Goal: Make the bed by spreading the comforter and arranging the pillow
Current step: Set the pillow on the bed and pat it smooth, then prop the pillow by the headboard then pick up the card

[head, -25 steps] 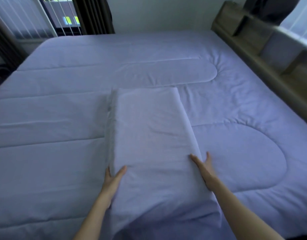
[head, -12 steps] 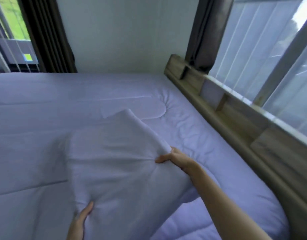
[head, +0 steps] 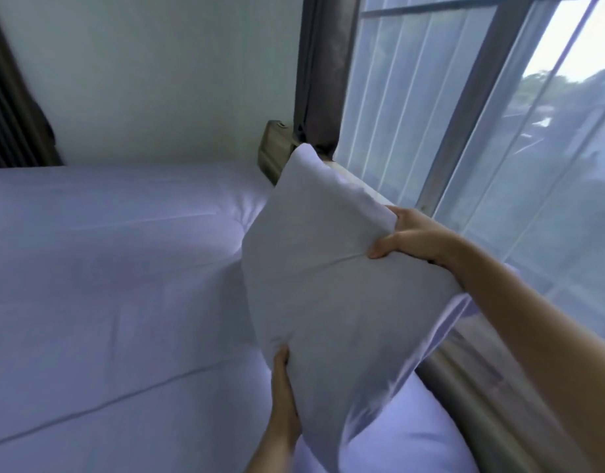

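Observation:
A white pillow (head: 328, 274) is raised off the bed and tilted, its top corner up near the wooden headboard (head: 277, 145). My left hand (head: 284, 390) grips its lower edge from below. My right hand (head: 413, 237) pinches its upper right edge, thumb on the front face. The pale lilac comforter (head: 106, 285) lies spread flat over the bed, with stitched seams across it. The pillow hides part of the headboard behind it.
The headboard ledge (head: 482, 397) runs along the right under a large window with sheer curtains (head: 465, 131). A dark curtain (head: 323, 70) hangs at the window's left edge, another dark curtain (head: 10, 107) at far left. A plain wall (head: 157, 80) is behind the bed.
The pillow went from lying flat on the comforter to being lifted and swung right toward the headboard. Both hands moved from resting at its sides to gripping it. My view turned right.

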Available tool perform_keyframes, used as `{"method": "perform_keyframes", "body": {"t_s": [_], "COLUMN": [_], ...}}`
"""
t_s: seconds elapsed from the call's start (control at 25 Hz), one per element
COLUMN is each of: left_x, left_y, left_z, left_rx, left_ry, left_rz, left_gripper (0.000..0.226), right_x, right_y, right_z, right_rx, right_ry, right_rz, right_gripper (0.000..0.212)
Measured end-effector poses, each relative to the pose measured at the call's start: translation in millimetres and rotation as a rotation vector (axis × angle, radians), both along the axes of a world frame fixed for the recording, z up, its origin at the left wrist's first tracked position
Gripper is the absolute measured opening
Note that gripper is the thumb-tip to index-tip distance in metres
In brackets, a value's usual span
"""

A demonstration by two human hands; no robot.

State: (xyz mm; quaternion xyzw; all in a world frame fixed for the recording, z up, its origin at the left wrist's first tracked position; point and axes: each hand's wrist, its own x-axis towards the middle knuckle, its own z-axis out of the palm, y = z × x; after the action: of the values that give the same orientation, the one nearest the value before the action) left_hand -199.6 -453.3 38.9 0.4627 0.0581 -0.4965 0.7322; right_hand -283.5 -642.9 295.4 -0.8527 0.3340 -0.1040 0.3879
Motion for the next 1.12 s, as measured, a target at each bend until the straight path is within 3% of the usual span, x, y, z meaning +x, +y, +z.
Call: {"method": "perform_keyframes", "body": {"t_s": [0.16,0.28,0.44,0.56,0.72,0.84,1.0,1.12], "left_x": [-53.6,-102.1,-125.1,-120.6,-113.1,-95.2,-89.1,-96.0], "left_y": [-103.2,-134.3,-133.7,-129.2,-115.9,-111.8,-106.5,-87.2], "left_z": [-78.3,-119.5,-82.4,-73.6,-71.2,-54.4,31.6,82.0], "left_rx": [0.093,0.120,0.291,0.378,0.468,0.458,0.458,0.351], "left_ry": [-0.012,0.032,-0.162,-0.268,-0.412,-0.659,-1.132,-1.513], "left_rz": [-0.137,-0.263,-0.265,-0.246,-0.343,-0.422,-0.684,-0.736], "left_gripper": [0.087,0.104,0.087,0.061,0.042,0.040,0.080,0.068], "right_x": [-46.3,-87.7,-133.4,-138.4,-143.2,-155.2,-166.1,-183.4], "right_y": [-77.4,-117.1,-140.6,-146.7,-135.8,-107.6,-44.5,11.4], "right_z": [-21.7,-55.8,-94.2,-108.5,-110.8,-102.9,-99.6,-105.7], "right_rx": [-0.055,0.064,0.231,0.111,-0.067,-0.235,-0.491,-0.547], "right_ry": [0.080,0.158,0.161,0.151,0.306,0.461,0.448,0.381], "right_rz": [-0.093,-0.076,-0.148,-0.248,-0.411,-0.512,-0.691,-0.709], "right_gripper": [0.069,0.065,0.079,0.085,0.088,0.076,0.051,0.057]}}
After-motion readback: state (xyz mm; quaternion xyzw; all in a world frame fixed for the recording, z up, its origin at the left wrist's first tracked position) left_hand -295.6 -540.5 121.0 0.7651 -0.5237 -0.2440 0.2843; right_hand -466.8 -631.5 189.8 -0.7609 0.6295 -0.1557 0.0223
